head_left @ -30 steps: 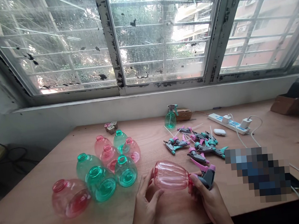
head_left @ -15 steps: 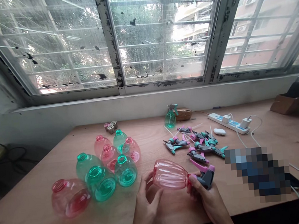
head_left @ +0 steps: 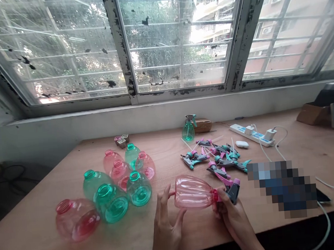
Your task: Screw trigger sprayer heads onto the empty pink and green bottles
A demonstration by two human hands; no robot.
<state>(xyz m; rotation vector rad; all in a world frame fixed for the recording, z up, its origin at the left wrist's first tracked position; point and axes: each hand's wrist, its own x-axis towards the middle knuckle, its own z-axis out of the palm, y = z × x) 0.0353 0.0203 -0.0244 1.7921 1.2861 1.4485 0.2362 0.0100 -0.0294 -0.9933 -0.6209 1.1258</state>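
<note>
I hold a pink ribbed bottle [head_left: 193, 192] sideways just above the table's near edge. My left hand [head_left: 166, 221] cups its base, fingers curled around it. At the neck, my right hand [head_left: 234, 219] grips the grey and pink spray head [head_left: 232, 191] fitted there. A cluster of empty pink and green bottles [head_left: 113, 183] lies to the left. Behind my right hand sits a pile of loose spray heads [head_left: 218, 157] with white tubes.
A finished green spray bottle [head_left: 188, 129] stands at the back by the window wall. A white power strip [head_left: 251, 134] with chargers and cables runs along the right. A cardboard box [head_left: 313, 112] sits far right. A blurred patch covers something near my right hand.
The view shifted slightly. The pink bottle stays in both hands; my left fingers have spread a little more around its base while the right hand keeps hold of the spray head.
</note>
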